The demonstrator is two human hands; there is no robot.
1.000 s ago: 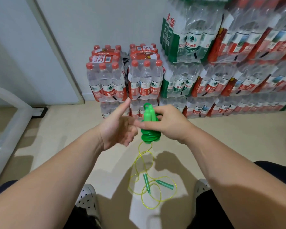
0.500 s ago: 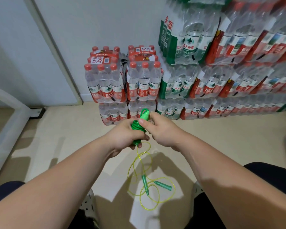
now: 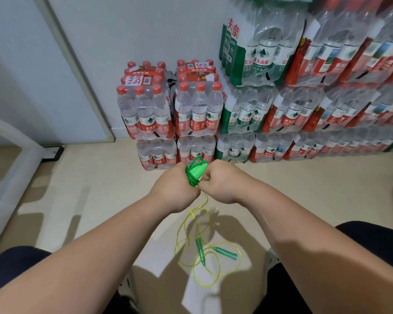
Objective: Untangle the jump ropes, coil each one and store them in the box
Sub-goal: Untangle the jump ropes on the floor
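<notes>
A coiled green jump rope (image 3: 196, 172) with bright green handles sits between my two fists at chest height. My left hand (image 3: 175, 189) grips the bundle from the left, and my right hand (image 3: 222, 181) grips it from the right, knuckles nearly touching. Below them on the floor lies a second jump rope (image 3: 204, 250), a loose yellow-green cord in loops with two dark green handles lying side by side. A strand of yellow-green cord runs up from that pile to my hands. No box shows in the head view.
Shrink-wrapped packs of water bottles (image 3: 168, 109) are stacked against the wall ahead and to the right. A white tubular frame (image 3: 7, 168) stands at the left. My knees and shoes flank the floor rope on the beige floor (image 3: 100, 200).
My left hand went from open fingers beside the bundle to a full grip on it. Both hands have drawn together around the green coil and lowered slightly.
</notes>
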